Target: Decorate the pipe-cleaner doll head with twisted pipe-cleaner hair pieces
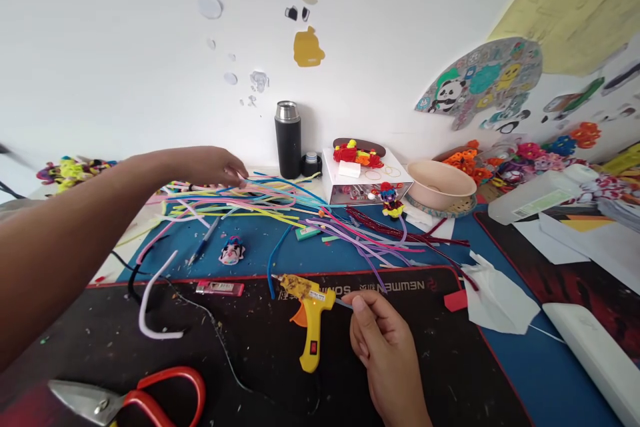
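Observation:
My left hand (217, 167) is stretched out at the far edge of the blue mat, over the left end of a loose pile of coloured pipe cleaners (280, 200); its fingertips touch or hover just above them, and what they hold, if anything, is hidden. My right hand (380, 337) pinches a thin grey stick (344, 303) that runs into the back of a yellow glue gun (313, 313). The glue gun lies on the black mat with its nozzle to the left. A bent blue pipe cleaner (273, 260) lies near the nozzle.
Red-handled scissors (170, 387) lie at the front left, near a curved white pipe cleaner (145, 300). A small figure (232, 251) and a pen (204, 240) rest on the blue mat. A black flask (289, 143), white box (345, 187) and beige bowl (440, 185) stand by the wall.

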A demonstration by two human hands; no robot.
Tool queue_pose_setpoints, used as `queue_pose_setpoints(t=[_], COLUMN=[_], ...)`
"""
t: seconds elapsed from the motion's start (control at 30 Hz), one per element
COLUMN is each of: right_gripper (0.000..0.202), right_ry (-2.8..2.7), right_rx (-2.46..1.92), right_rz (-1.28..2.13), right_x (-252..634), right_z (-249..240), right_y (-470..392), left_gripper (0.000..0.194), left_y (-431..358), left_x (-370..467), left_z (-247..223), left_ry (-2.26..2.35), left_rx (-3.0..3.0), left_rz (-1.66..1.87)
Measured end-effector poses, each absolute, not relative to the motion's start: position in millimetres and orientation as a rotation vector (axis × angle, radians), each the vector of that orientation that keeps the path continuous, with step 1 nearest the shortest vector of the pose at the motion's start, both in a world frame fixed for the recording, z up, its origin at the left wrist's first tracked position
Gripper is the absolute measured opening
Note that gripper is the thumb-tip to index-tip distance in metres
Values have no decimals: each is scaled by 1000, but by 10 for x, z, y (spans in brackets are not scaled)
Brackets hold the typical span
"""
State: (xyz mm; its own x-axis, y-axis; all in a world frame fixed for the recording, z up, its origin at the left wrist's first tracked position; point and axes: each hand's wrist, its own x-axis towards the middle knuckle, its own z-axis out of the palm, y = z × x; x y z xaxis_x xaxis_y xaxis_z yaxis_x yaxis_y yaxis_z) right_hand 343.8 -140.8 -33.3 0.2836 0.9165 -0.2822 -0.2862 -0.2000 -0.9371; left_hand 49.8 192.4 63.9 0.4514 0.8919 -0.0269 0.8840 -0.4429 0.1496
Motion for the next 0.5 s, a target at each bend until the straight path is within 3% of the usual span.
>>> queue_pose_setpoints(t=[0.07, 0.17, 0.23, 0.4, 0.5], right_gripper=[56, 57, 57, 59, 59], right_ry=[-661, -664, -660, -657, -679], right_rx=[-1329, -1340, -1345, -1357, -1369], right_rz=[1261, 1281, 1281, 1288, 1318], right_x=[3439, 3443, 3442, 3431, 3431], right_z=[-335, -336, -333, -321, -338], right_y=[-1409, -1412, -1409, -1385, -1383], left_gripper=[52, 82, 89, 54, 48], left_y=[1989, 2084, 2120, 2069, 1918], left_x=[500, 511, 514, 485, 420], left_z=[570, 373, 221, 31, 11], left_ry=[1544, 1508, 1510, 1527, 1487], left_rx=[2548, 2656, 2674, 2692, 2723], left_rz=[-7, -127, -246, -272, -250])
